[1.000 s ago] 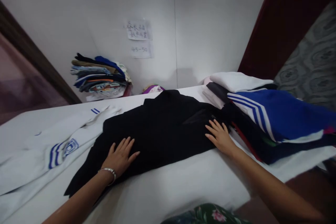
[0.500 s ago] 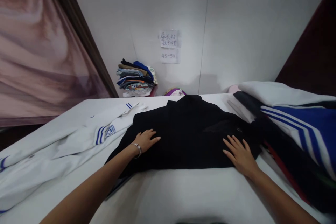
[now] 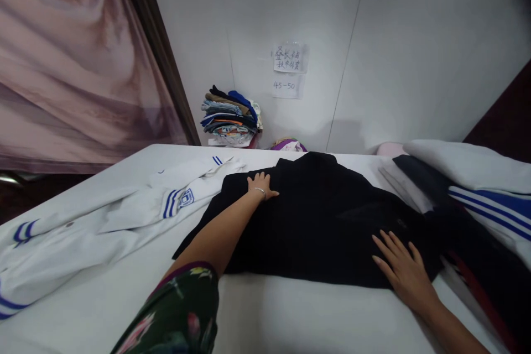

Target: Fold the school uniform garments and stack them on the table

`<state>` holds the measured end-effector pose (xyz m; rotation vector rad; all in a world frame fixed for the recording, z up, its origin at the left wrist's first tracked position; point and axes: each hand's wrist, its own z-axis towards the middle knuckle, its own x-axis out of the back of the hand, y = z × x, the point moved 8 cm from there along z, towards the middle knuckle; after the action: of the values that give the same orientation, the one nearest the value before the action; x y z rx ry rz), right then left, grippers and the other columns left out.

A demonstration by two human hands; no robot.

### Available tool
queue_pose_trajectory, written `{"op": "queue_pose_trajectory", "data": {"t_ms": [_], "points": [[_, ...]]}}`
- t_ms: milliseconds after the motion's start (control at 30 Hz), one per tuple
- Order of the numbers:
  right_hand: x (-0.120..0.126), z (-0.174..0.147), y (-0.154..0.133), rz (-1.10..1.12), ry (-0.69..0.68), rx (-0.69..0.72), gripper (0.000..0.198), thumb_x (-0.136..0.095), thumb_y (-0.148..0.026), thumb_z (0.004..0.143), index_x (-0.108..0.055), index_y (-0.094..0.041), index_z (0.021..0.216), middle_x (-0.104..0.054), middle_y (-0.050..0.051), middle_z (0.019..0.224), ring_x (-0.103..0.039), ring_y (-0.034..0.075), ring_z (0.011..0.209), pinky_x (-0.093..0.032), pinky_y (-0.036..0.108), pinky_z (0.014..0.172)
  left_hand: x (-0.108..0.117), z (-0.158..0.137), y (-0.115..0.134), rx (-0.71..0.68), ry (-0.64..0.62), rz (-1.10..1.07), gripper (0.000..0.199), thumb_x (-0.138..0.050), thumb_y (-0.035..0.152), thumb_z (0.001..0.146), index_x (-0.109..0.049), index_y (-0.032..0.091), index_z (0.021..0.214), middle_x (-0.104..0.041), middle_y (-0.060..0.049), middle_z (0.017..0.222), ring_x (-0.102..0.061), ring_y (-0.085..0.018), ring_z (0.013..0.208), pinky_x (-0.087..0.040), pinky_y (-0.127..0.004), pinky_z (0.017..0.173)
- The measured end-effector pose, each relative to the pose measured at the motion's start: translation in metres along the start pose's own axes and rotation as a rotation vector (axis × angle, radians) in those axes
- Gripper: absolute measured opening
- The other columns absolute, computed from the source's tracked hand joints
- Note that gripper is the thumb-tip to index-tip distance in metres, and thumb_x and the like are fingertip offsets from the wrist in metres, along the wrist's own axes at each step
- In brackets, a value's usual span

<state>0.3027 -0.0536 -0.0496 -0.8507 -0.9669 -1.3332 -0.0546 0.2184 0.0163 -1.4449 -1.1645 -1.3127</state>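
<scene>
A black long-sleeved jacket (image 3: 315,221) lies spread on the white table (image 3: 298,315), its collar end toward the wall. My left hand (image 3: 261,183), with a bracelet at the wrist, rests on its upper left part, fingers spread. On the lower right of the jacket lies my right hand (image 3: 400,265), fingers apart and nothing held. The jacket's right side reaches toward a heap of clothes, where dark fabrics merge and its edge is hard to make out.
A white garment with blue stripes (image 3: 124,221) lies along the table's left side. Blue and white striped clothes (image 3: 489,199) are heaped at the right. Beyond the far edge stands a folded clothes stack (image 3: 232,119). Two paper notes (image 3: 289,69) hang on the wall. A pinkish curtain (image 3: 74,55) hangs left.
My left hand has slid forward over the jacket toward its collar end, and my sleeve has come into view. My right hand stays on the lower right part. The whole view has shifted slightly.
</scene>
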Motion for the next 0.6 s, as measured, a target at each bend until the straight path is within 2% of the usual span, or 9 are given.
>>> {"op": "queue_pose_trajectory", "data": {"t_ms": [67, 167, 267, 367, 433, 533, 600], "points": [[0.001, 0.0, 0.0, 0.0, 0.002, -0.003, 0.056, -0.036, -0.055, 0.092, -0.04, -0.03, 0.143, -0.041, 0.005, 0.147, -0.036, 0.033, 0.136, -0.024, 0.058, 0.109, -0.009, 0.011, -0.009, 0.027, -0.051, -0.027, 0.088, -0.056, 0.072, 0.068, -0.042, 0.021, 0.139, -0.032, -0.018, 0.151, -0.03, -0.039, 0.135, -0.028, -0.057, 0.104], [0.002, 0.0, -0.001, -0.009, 0.003, 0.002, 0.056, -0.035, -0.053, 0.093, -0.038, -0.031, 0.144, -0.041, 0.004, 0.147, -0.036, 0.033, 0.136, -0.024, 0.058, 0.109, -0.019, 0.018, -0.017, -0.003, -0.061, -0.048, 0.083, -0.05, 0.077, 0.07, -0.05, 0.021, 0.132, -0.043, -0.018, 0.144, -0.039, -0.037, 0.13, -0.034, -0.052, 0.102], [0.002, 0.0, -0.001, -0.025, -0.005, 0.005, 0.056, -0.036, -0.052, 0.093, -0.037, -0.03, 0.145, -0.04, 0.004, 0.148, -0.035, 0.032, 0.137, -0.022, 0.057, 0.109, -0.024, 0.015, -0.018, -0.074, -0.017, -0.023, 0.08, -0.046, 0.076, 0.074, -0.05, 0.022, 0.132, -0.043, -0.017, 0.144, -0.037, -0.035, 0.131, -0.033, -0.05, 0.102], [0.002, 0.0, -0.001, -0.038, -0.005, 0.003, 0.056, -0.035, -0.052, 0.093, -0.037, -0.029, 0.144, -0.04, 0.004, 0.148, -0.034, 0.031, 0.137, -0.022, 0.057, 0.109, -0.027, 0.011, -0.016, -0.136, 0.003, -0.026, 0.084, -0.051, 0.075, 0.072, -0.045, 0.022, 0.136, -0.039, -0.016, 0.147, -0.035, -0.035, 0.132, -0.033, -0.05, 0.102], [0.003, 0.0, -0.001, -0.039, 0.004, 0.004, 0.055, -0.035, -0.052, 0.094, -0.038, -0.028, 0.144, -0.041, 0.005, 0.147, -0.035, 0.031, 0.137, -0.022, 0.056, 0.109, -0.028, 0.01, -0.018, -0.132, 0.004, -0.051, 0.078, -0.05, 0.071, 0.075, -0.046, 0.023, 0.136, -0.041, -0.014, 0.147, -0.037, -0.033, 0.132, -0.035, -0.048, 0.101], [0.004, 0.0, -0.002, -0.038, 0.017, 0.005, 0.055, -0.034, -0.053, 0.094, -0.04, -0.027, 0.142, -0.043, 0.005, 0.146, -0.036, 0.03, 0.136, -0.022, 0.055, 0.109, -0.024, 0.01, -0.022, -0.093, 0.03, -0.08, 0.061, -0.04, 0.065, 0.085, -0.053, 0.023, 0.127, -0.051, -0.012, 0.139, -0.045, -0.03, 0.126, -0.038, -0.044, 0.098], [0.004, 0.001, -0.002, -0.036, 0.017, 0.002, 0.055, -0.034, -0.053, 0.094, -0.042, -0.027, 0.141, -0.044, 0.005, 0.146, -0.036, 0.03, 0.136, -0.022, 0.055, 0.109, -0.023, 0.007, -0.023, -0.073, 0.056, -0.097, 0.058, -0.038, 0.063, 0.087, -0.056, 0.021, 0.123, -0.056, -0.012, 0.133, -0.049, -0.029, 0.122, -0.039, -0.042, 0.097]]}}
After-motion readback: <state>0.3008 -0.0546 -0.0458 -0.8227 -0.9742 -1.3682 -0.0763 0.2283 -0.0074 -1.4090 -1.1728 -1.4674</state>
